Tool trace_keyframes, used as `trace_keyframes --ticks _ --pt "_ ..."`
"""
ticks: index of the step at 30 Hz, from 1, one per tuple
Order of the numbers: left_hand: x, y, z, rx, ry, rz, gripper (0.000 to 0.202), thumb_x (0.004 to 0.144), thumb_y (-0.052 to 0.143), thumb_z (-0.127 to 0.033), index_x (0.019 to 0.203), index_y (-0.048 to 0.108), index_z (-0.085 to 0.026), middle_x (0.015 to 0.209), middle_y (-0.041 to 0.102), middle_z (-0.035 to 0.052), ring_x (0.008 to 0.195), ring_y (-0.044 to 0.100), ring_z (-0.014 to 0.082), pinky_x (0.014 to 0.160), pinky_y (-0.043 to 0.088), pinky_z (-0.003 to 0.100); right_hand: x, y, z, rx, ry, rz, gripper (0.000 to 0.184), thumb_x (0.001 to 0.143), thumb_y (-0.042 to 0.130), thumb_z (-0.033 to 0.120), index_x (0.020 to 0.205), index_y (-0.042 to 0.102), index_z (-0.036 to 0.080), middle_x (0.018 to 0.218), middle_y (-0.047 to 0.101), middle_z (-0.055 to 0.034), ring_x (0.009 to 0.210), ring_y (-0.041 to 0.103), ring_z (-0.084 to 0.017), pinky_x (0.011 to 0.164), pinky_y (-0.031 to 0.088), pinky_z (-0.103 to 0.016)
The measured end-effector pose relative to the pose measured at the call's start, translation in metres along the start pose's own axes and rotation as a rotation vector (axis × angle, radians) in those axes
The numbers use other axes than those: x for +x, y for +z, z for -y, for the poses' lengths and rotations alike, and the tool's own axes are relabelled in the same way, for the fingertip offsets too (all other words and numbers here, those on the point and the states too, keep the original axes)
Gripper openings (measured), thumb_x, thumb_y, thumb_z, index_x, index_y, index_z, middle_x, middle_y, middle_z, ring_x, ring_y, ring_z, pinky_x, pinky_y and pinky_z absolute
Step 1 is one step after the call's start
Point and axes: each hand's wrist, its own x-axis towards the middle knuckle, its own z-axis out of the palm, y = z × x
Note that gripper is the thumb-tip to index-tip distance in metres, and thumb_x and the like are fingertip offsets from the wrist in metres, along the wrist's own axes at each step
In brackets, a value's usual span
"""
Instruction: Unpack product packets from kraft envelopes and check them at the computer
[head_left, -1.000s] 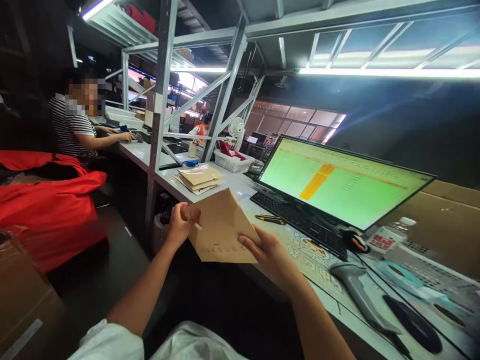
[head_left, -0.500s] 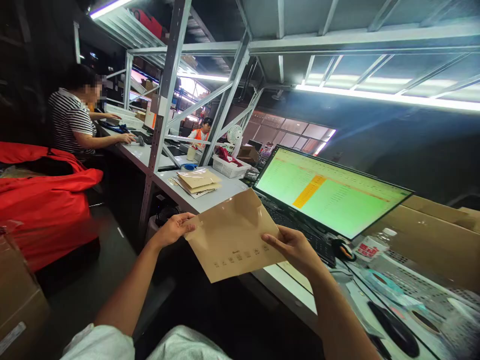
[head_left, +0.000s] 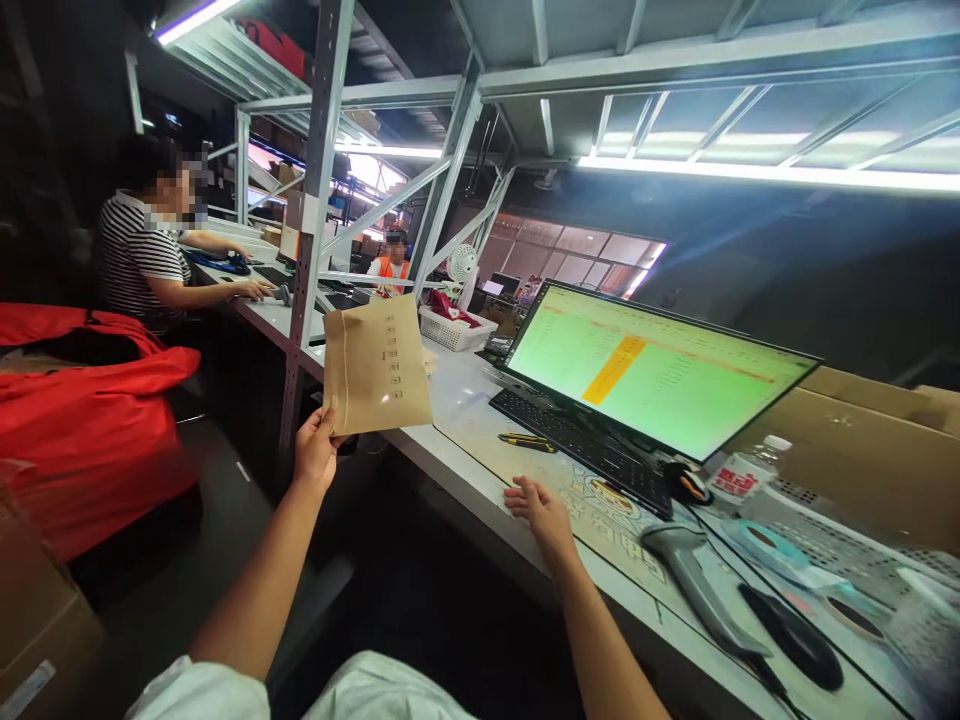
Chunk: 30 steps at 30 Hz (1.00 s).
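Note:
My left hand [head_left: 319, 452] grips the lower edge of a kraft paper envelope [head_left: 376, 366], holding it up and nearly upright in front of the desk's edge. A column of small printed marks runs down its face. My right hand [head_left: 544, 518] lies flat and empty on a printed desk mat [head_left: 611, 497], just below a black keyboard [head_left: 577, 450]. A yellow-and-black utility knife [head_left: 527, 442] lies beyond its fingers. To its right are a grey barcode scanner [head_left: 697, 585] and a black mouse [head_left: 791, 636].
A large monitor [head_left: 660, 370] showing a green spreadsheet stands behind the keyboard. A water bottle [head_left: 739, 478] and cardboard box [head_left: 877, 450] are at right. A co-worker in a striped shirt [head_left: 142, 258] types at left, beside red fabric [head_left: 82, 420]. A metal rack upright [head_left: 315, 200] rises from the desk.
The envelope has swung up and turned upright in my left hand. My right hand has let go of it and dropped to the desk mat.

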Motion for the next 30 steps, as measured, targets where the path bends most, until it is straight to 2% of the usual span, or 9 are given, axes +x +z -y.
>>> trace_keyframes --ticks 5,9,12,16,22,26,30 --pt "0.005 -0.002 0.004 -0.067 -0.055 -0.061 0.018 0.083 0.085 -0.024 0.086 0.071 -0.014 0.082 0.075 0.0023 0.069 0.072 0.0107 0.060 0.059 0.016 -0.003 -0.005 -0.015 0.034 0.014 -0.022 0.079 0.056 0.075 0.090 0.090 0.071 0.018 0.075 0.075 -0.0081 0.066 0.070 -0.019 0.061 0.059 -0.032" --pt "0.000 0.000 0.009 -0.101 -0.123 -0.015 0.015 0.087 0.082 -0.024 0.090 0.072 -0.013 0.090 0.078 0.0048 0.073 0.074 0.0107 0.062 0.060 0.014 -0.006 -0.010 -0.017 0.036 0.006 -0.024 0.076 0.058 0.077 0.087 0.090 0.073 0.018 0.077 0.075 -0.0076 0.068 0.071 -0.019 0.067 0.061 -0.034" --pt "-0.007 0.003 0.009 -0.114 -0.156 0.057 0.020 0.085 0.085 -0.026 0.095 0.073 -0.013 0.097 0.079 0.0062 0.082 0.076 0.0132 0.068 0.062 0.015 -0.007 -0.010 -0.017 0.031 -0.007 -0.025 0.075 0.060 0.078 0.086 0.091 0.073 0.017 0.078 0.075 -0.0077 0.069 0.071 -0.019 0.068 0.061 -0.035" --pt "-0.016 0.008 0.004 -0.153 -0.175 0.214 0.032 0.080 0.087 -0.023 0.106 0.072 -0.013 0.104 0.079 0.0063 0.095 0.077 0.0163 0.076 0.064 0.016 -0.008 -0.008 -0.017 0.028 -0.019 -0.024 0.077 0.059 0.077 0.087 0.091 0.073 0.017 0.078 0.075 -0.0078 0.068 0.071 -0.019 0.068 0.061 -0.036" --pt "-0.026 0.014 0.000 -0.144 -0.204 0.358 0.060 0.078 0.085 -0.017 0.134 0.063 -0.016 0.120 0.076 0.0081 0.105 0.075 0.0187 0.087 0.064 0.021 -0.009 -0.008 -0.016 0.028 -0.031 -0.030 0.074 0.063 0.077 0.085 0.093 0.073 0.017 0.078 0.075 -0.0080 0.069 0.070 -0.019 0.068 0.061 -0.035" --pt "-0.029 0.013 0.003 -0.094 -0.234 0.401 0.068 0.077 0.085 -0.016 0.140 0.058 -0.019 0.120 0.075 0.0067 0.107 0.075 0.0188 0.087 0.064 0.021 -0.010 -0.008 -0.017 0.025 -0.041 -0.035 0.075 0.063 0.076 0.085 0.093 0.073 0.017 0.078 0.075 -0.0079 0.069 0.070 -0.019 0.068 0.061 -0.035" --pt "-0.028 0.009 0.005 0.001 -0.300 0.507 0.065 0.076 0.088 -0.022 0.135 0.061 -0.018 0.119 0.075 0.0084 0.103 0.076 0.0215 0.081 0.064 0.023 -0.010 -0.008 -0.017 0.015 -0.049 -0.037 0.075 0.063 0.075 0.086 0.093 0.073 0.016 0.078 0.075 -0.0082 0.069 0.070 -0.019 0.068 0.061 -0.036"
